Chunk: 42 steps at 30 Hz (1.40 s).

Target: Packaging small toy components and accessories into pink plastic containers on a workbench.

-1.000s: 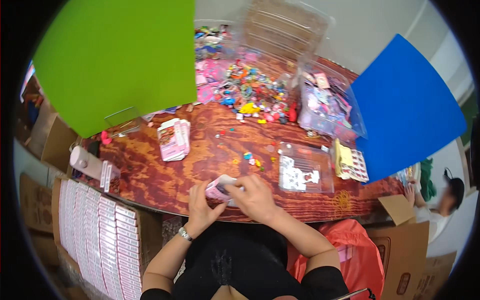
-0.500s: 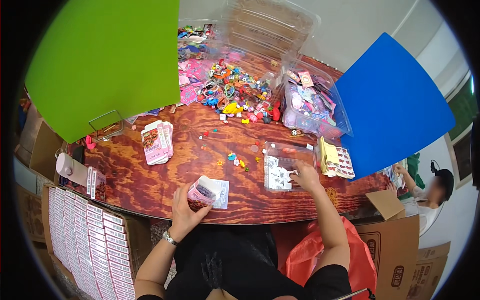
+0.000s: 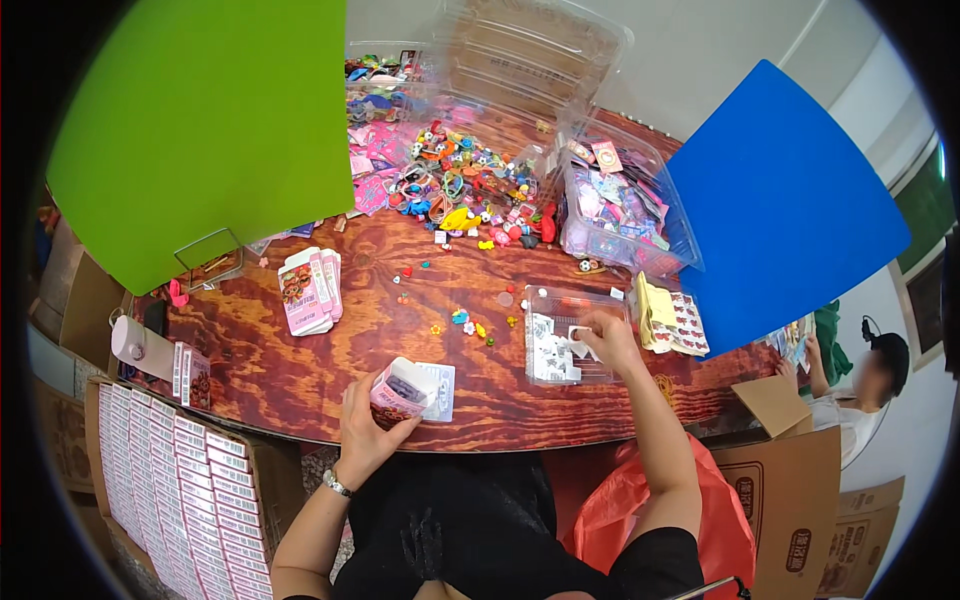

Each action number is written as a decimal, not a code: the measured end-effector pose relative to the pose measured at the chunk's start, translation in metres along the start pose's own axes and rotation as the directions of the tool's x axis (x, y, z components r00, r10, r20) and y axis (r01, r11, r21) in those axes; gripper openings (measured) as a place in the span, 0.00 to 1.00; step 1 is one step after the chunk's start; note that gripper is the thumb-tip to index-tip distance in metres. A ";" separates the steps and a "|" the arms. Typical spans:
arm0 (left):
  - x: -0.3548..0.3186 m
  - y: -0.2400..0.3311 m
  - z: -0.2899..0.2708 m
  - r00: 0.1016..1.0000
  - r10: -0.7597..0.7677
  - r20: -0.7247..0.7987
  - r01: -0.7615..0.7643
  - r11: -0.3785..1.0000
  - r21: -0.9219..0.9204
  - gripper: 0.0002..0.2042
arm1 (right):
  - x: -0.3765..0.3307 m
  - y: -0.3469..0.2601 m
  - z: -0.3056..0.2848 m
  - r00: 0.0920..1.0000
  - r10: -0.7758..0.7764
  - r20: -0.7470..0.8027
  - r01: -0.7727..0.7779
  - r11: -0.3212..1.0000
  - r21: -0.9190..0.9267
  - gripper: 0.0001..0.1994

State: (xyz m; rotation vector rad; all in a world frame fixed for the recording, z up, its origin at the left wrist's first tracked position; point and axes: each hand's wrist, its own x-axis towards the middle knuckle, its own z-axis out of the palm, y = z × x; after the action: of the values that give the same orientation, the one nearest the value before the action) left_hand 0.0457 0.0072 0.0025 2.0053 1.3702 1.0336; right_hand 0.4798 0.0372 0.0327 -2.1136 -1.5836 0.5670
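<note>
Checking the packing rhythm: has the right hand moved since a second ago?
Yes. The right hand left the small pink box and went right to the clear tray of white slips.

Pink box [image 3: 400, 392], reddish-brown grained table [image 3: 300, 370], green board [image 3: 200, 130], blue board [image 3: 780, 210]

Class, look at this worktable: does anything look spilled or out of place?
Yes. Small colourful trinkets lie scattered loose across the bare wooden table, away from the big heap and the clear bins at the far edge.

bare forearms, a silver wristwatch [image 3: 336, 484] on the left wrist, and black short-sleeved clothing [image 3: 470, 530].
</note>
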 end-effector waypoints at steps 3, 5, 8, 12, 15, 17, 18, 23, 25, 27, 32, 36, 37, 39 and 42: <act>-0.002 -0.005 0.000 0.999 -0.041 -0.003 0.041 0.999 -0.031 0.38 | 0.009 0.017 -0.005 0.999 -0.032 0.018 0.032 0.999 0.000 0.12; -0.002 -0.003 -0.001 0.999 -0.048 0.006 0.048 0.999 -0.024 0.38 | 0.010 0.013 -0.008 0.990 0.009 0.141 -0.003 0.999 -0.044 0.16; -0.002 0.000 0.000 0.999 -0.032 0.014 0.032 0.999 -0.018 0.38 | 0.012 0.017 0.003 0.973 0.000 0.232 0.068 0.956 -0.286 0.17; 0.001 0.002 0.002 1.000 -0.006 0.029 0.006 1.000 -0.015 0.39 | 0.012 0.035 0.010 0.975 -0.056 0.215 0.123 0.942 -0.312 0.16; 0.000 0.000 0.003 1.000 0.014 0.027 -0.013 1.000 -0.011 0.39 | 0.011 0.033 0.012 0.968 -0.123 0.218 0.195 0.917 -0.349 0.16; 0.000 -0.001 0.002 1.000 0.005 0.019 -0.005 1.000 -0.005 0.39 | 0.009 0.023 0.009 0.983 -0.107 0.149 0.142 0.958 -0.248 0.15; -0.001 -0.001 0.002 1.000 -0.003 0.015 0.003 1.000 0.002 0.39 | 0.006 0.013 0.007 0.993 -0.079 0.085 0.090 0.986 -0.139 0.15; 0.008 0.008 0.015 0.997 0.039 -0.059 -0.038 0.999 0.018 0.38 | -0.027 -0.089 -0.006 0.970 -0.240 -0.028 0.241 0.964 0.112 0.15; 0.011 0.011 0.024 0.999 0.035 -0.038 -0.033 0.999 0.039 0.38 | -0.046 -0.130 0.013 0.947 -0.318 0.049 0.280 0.889 0.363 0.14; 0.011 0.013 0.028 0.988 0.126 -0.094 -0.122 0.991 0.048 0.37 | -0.060 -0.167 0.033 0.879 -0.467 0.093 0.396 0.825 0.403 0.13; 0.008 0.011 0.022 0.977 0.172 -0.127 -0.164 0.984 0.066 0.37 | -0.068 -0.195 0.085 0.688 -0.698 0.199 0.706 0.707 0.043 0.19; 0.003 0.001 0.015 0.979 0.153 -0.131 -0.146 0.987 0.064 0.41 | -0.071 -0.209 0.084 0.546 -0.832 0.093 0.816 0.554 0.164 0.21; 0.002 -0.001 0.013 0.982 0.141 -0.125 -0.134 0.989 0.058 0.42 | -0.069 -0.212 0.084 0.464 -0.881 0.092 0.865 0.473 0.166 0.20; 0.003 -0.003 0.008 0.982 0.132 -0.136 -0.127 0.991 0.042 0.42 | -0.056 -0.214 0.081 0.524 -0.840 0.142 0.801 0.542 0.253 0.19; 0.003 -0.012 -0.003 0.982 0.073 -0.175 -0.073 0.997 0.006 0.42 | -0.009 -0.216 0.085 0.676 -0.736 0.028 0.692 0.648 0.319 0.14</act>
State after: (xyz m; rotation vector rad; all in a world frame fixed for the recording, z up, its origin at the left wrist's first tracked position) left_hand 0.0370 0.0147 -0.0037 2.0178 1.3927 1.2691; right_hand 0.2602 0.0914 0.0861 -1.0859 -2.0967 0.6229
